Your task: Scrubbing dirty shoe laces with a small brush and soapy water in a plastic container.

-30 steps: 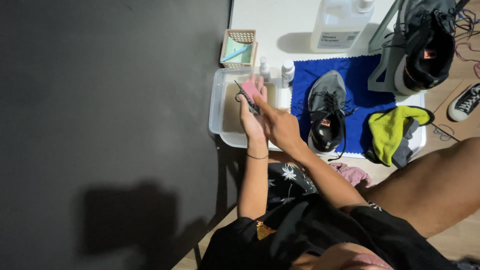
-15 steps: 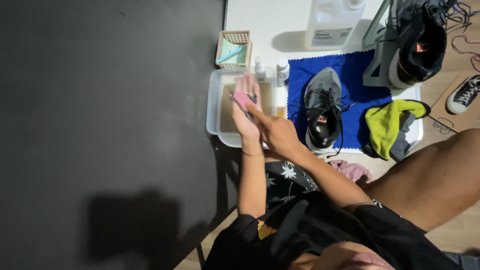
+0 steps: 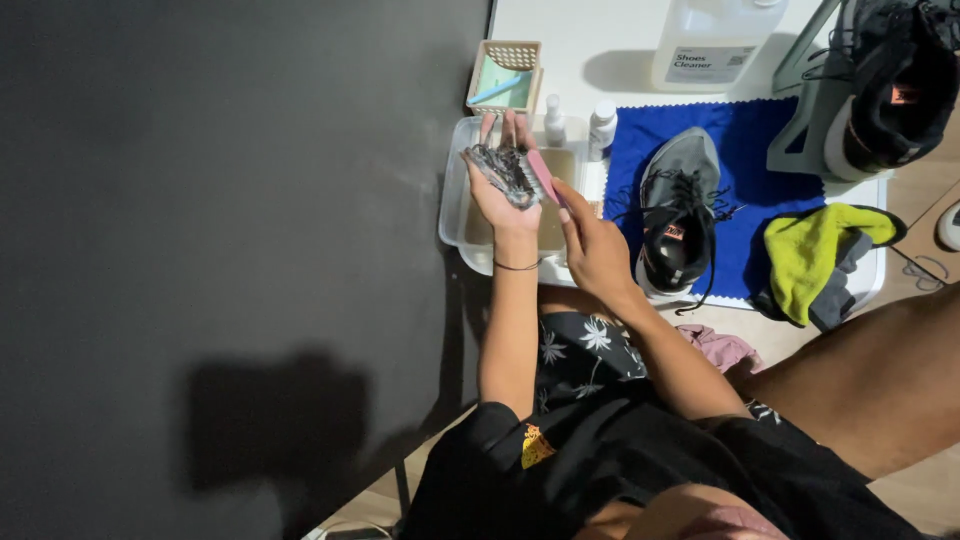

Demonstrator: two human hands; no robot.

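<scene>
Since the last frame my left hand (image 3: 505, 185) has turned palm up, cradling dark bunched laces (image 3: 503, 168) over the clear tub (image 3: 452, 205). My right hand (image 3: 592, 245) pinches a pink brush (image 3: 543, 175) against them. The grey shoe (image 3: 680, 215) sits just right; open tabletop (image 3: 600, 40) lies beyond.

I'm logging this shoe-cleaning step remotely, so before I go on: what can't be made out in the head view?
- Dark bundle in left hand: too small and tangled to identify.
- Pink tool in right hand: its working end is hidden.
- Clear tub: contents hidden by both hands.
- Black shoe on stand: cut off by the top-right edge.
</scene>
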